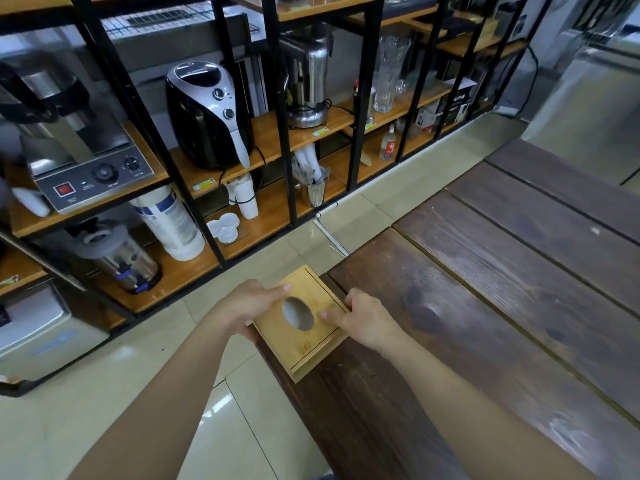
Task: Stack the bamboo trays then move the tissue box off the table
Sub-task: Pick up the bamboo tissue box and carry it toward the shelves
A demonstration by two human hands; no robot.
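Left hand: the left hand [252,301] clasps the far-left side of the tissue box [300,322], thumb laid on the lid, the other fingers hidden beneath or behind the wall.
Right hand: the right hand [360,318] clamps the opposite side, thumb on top just beside the oval opening [298,313].
Box position: it sits at the table's near-left corner, part of it overhanging the floor [138,375]; whether its base touches the table [485,289] or is lifted clear, I cannot tell.
Handling: judged rigid and fairly light, made of bamboo board; smooth sides could slip, so a 2-handed squeeze on opposing walls suits it. The lid looks like a sliding panel, so pushing on it alone might shift it.
Look: pale honey bamboo, rectangular, flat top with 1 oval hole, a thin groove around the lid, a small faint mark near the close edge.
Trays: no bamboo trays are in view.
Surroundings: dark plank table to the right; black-framed shelving [287,133] with appliances stands beyond the tiled floor.
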